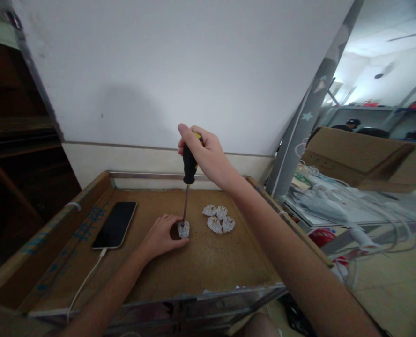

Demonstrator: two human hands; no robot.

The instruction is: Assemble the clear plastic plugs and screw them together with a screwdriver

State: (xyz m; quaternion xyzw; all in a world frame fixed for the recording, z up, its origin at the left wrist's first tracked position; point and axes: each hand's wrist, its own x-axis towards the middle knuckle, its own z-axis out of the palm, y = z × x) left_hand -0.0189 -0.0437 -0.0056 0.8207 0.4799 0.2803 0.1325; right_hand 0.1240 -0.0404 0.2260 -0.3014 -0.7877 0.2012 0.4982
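Note:
My right hand [203, 147] is wrapped round the black and yellow handle of a screwdriver [189, 164], held nearly upright. Its metal shaft runs down to a small clear plastic part [183, 229] on the cardboard-lined work surface. With thumb and fingers around that part, my left hand [164, 236] grips it against the surface. The screwdriver's tip meets the top of the part; what it sits in is too small to make out. To the right lie several similar clear plastic pieces [218, 219] with brass-coloured bits, grouped close together.
A black-screened phone [115, 225] with a white charging cable [85, 283] lies on the left. Raised wooden edges [85, 199] border the surface, and a white wall panel [180, 70] rises behind. Off to the right are a cardboard box [355, 157], tangled cables and a person in the distance.

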